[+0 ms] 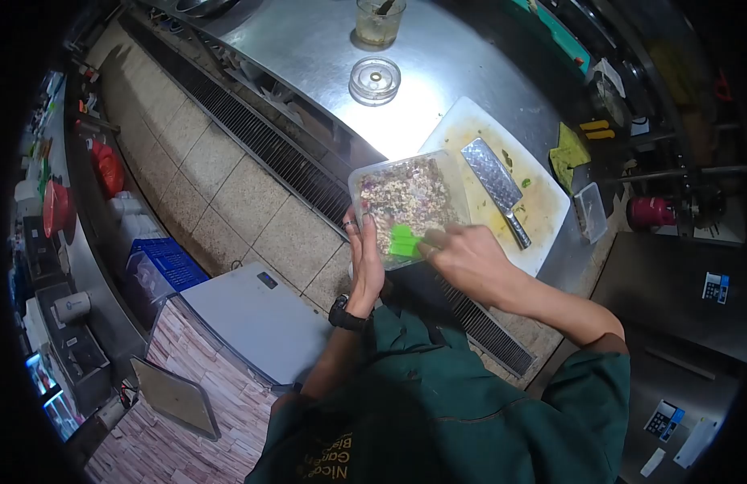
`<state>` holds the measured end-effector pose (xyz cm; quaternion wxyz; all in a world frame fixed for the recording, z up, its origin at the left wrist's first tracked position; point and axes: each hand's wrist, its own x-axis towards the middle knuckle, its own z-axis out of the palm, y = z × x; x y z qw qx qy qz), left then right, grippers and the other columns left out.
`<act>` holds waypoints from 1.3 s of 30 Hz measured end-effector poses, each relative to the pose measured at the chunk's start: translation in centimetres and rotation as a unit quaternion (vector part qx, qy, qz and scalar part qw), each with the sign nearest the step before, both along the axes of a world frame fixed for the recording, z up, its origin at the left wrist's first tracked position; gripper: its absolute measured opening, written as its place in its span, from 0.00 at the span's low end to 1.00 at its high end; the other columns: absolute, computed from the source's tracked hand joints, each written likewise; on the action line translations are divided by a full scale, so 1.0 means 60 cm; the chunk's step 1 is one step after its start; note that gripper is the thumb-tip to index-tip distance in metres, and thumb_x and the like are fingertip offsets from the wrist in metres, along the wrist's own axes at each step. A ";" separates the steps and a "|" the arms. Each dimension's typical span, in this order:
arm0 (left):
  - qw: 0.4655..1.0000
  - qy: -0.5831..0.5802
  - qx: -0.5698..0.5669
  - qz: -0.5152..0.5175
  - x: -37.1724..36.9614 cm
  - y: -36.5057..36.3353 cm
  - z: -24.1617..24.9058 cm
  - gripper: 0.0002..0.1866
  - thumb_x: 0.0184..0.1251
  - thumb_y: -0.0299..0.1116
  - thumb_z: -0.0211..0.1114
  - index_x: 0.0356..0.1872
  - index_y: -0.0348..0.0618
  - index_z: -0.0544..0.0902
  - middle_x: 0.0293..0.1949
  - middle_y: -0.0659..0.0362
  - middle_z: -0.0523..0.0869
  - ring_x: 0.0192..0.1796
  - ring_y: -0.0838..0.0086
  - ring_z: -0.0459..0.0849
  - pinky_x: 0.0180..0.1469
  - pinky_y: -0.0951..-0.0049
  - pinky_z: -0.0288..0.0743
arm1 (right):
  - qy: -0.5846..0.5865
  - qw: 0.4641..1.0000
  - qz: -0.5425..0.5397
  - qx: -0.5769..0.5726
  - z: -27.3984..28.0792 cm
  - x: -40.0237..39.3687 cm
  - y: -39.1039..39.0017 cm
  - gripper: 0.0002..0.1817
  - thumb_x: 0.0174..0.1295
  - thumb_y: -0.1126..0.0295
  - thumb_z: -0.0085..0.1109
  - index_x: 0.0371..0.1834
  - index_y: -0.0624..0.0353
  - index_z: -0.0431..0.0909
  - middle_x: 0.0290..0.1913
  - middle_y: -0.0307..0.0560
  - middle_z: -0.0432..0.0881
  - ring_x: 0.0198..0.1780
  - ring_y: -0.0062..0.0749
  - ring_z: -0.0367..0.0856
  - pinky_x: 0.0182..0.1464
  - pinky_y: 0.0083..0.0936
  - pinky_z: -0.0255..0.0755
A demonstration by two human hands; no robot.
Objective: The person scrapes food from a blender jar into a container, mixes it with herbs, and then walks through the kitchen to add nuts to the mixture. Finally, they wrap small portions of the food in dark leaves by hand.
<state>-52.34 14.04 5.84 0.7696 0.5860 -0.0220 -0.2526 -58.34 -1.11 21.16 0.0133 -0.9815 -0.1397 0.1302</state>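
A clear plastic container [452,173] of chopped, mixed pale and purplish pieces is in front of me, over the edge of the cutting board [543,214]. My left hand [365,262] grips its near left wall, fingers stretched along the side and rim. In the container's near right corner, my right hand [470,256] is closed around a bright green flat tool [403,241], which touches the pieces. Motion blur and the fingers hide its exact kind. A cleaver [496,181] with a dark handle lies on the board to the right.
On the steel table [309,40] stand a round clear lid [375,79] and a tub [379,22] with a utensil in it. A yellow-green cloth [568,155] and a small clear box [589,211] sit right of the board. Behind lie a white lid [256,319] and a blue crate [165,266].
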 end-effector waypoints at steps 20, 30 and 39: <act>0.999 0.027 0.024 -0.006 0.026 0.023 0.019 0.32 0.83 0.53 0.42 0.74 0.38 0.55 0.68 0.47 0.65 0.73 0.63 0.63 0.74 0.61 0.55 | 0.015 0.995 0.096 -0.015 0.058 0.054 -0.123 0.13 0.56 0.68 0.58 0.42 0.47 0.89 0.49 0.32 0.88 0.43 0.28 0.82 0.46 0.26 0.76; 0.996 0.053 0.059 0.050 0.032 0.028 0.004 0.32 0.82 0.52 0.43 0.74 0.38 0.55 0.71 0.42 0.64 0.74 0.60 0.63 0.75 0.62 0.53 | -0.064 0.993 -0.075 0.062 0.036 0.057 -0.120 0.15 0.56 0.74 0.60 0.46 0.52 0.88 0.45 0.44 0.88 0.42 0.39 0.87 0.43 0.33 0.80; 0.888 -0.250 0.382 0.055 -0.052 0.170 -0.292 0.41 0.80 0.55 0.47 0.78 0.29 0.49 0.78 0.44 0.53 0.80 0.58 0.52 0.78 0.61 0.46 | -0.100 0.810 -0.519 0.255 -0.181 -0.096 -0.174 0.14 0.70 0.69 0.60 0.53 0.64 0.84 0.37 0.56 0.88 0.30 0.34 0.84 0.36 0.28 0.75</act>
